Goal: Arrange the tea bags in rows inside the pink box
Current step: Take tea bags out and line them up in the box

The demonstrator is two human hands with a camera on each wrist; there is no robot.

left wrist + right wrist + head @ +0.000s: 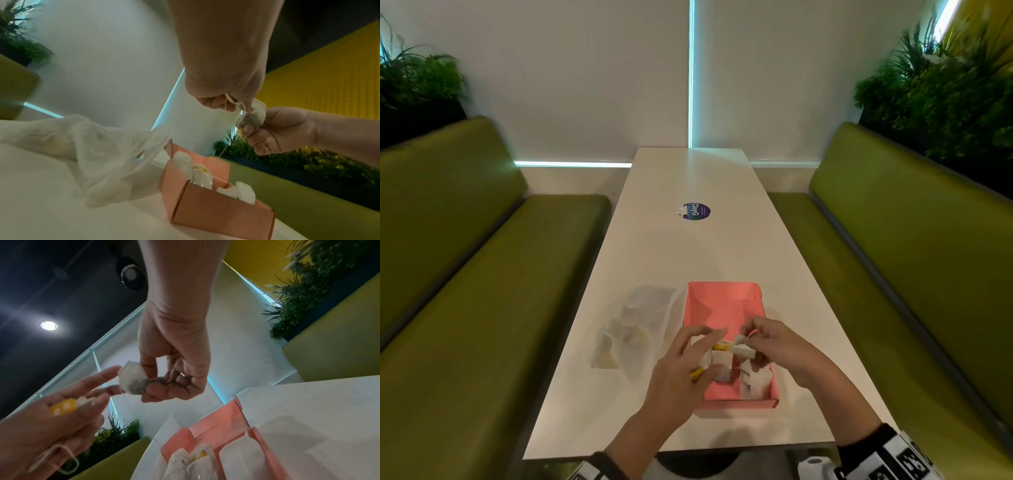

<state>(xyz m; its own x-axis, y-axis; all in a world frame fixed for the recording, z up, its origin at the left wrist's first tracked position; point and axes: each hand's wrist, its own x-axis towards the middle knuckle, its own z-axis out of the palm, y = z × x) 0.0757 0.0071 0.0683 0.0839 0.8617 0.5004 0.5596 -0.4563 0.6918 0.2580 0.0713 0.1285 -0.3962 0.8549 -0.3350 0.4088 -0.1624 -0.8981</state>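
The open pink box (726,308) stands on the white table (688,246), close to me. Several white tea bags (755,383) stand in its near end, also seen from the left wrist as tea bags (202,176). Above the box my right hand (767,339) pinches one tea bag (133,381) between thumb and fingers. Its string runs to my left hand (685,359), which pinches the yellow tag (62,407) between its fingers, with a loop of string (61,459) hanging across the palm. In the left wrist view the held tea bag (252,116) hangs just above the box (216,207).
A crumpled clear plastic bag (633,325) with more tea bags lies just left of the box. A round blue sticker (697,211) is farther up the table. Green benches (482,274) flank both sides, with plants behind them.
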